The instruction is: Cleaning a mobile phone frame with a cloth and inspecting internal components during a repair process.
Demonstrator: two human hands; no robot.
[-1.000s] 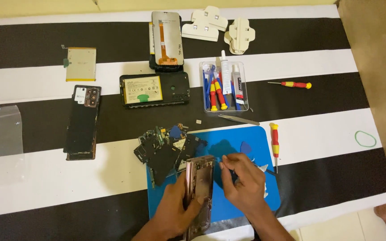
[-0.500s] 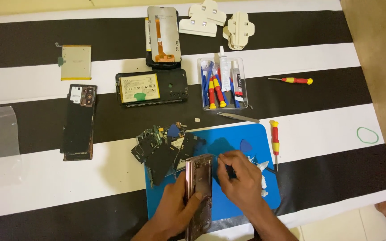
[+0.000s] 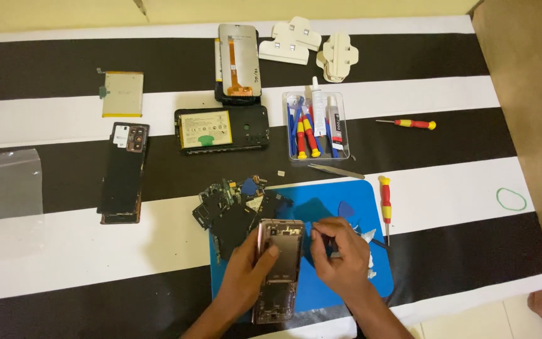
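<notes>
View: looking down from a head camera at a surface (image 3: pixel 58 263) covered in wide black and white stripes.
Left hand: the left hand (image 3: pixel 246 276) reaches in from the bottom edge, its grip clamped on an opened phone frame (image 3: pixel 279 267), thumb lying across the frame's upper half.
Phone frame: pinkish metal, back cover off, long axis pointing away from the person, resting on a blue work mat (image 3: pixel 327 207) near the bottom centre.
Right hand: the right hand (image 3: pixel 343 260) sits just beside the frame's right edge, fingers pinched together on a small dark tool (image 3: pixel 316 235) whose kind is too small to tell.
Mat: a blue triangular pick (image 3: pixel 345 211) and small pale scraps lie on it to the right of the hands.
Loose parts: a heap of dark circuit boards and shields (image 3: pixel 230 210) overlaps the mat's upper left corner.
Right of mat: a red and yellow screwdriver (image 3: pixel 384 199) lies along the mat's edge; a second screwdriver (image 3: pixel 408 123) lies farther up; a green rubber band (image 3: pixel 511 199) lies well apart to the right.
Above mat: metal tweezers (image 3: pixel 335 171), and a clear tray of tools and glue tubes (image 3: pixel 315 125).
Farther up: a black phone with its battery showing (image 3: pixel 221 129), a display panel with an orange flex cable (image 3: pixel 238 61), and white plastic clamps (image 3: pixel 312 47).
Left side: a dark phone back cover (image 3: pixel 123 172), a loose yellow battery (image 3: pixel 122 93), and a clear plastic bag (image 3: pixel 4 182).
</notes>
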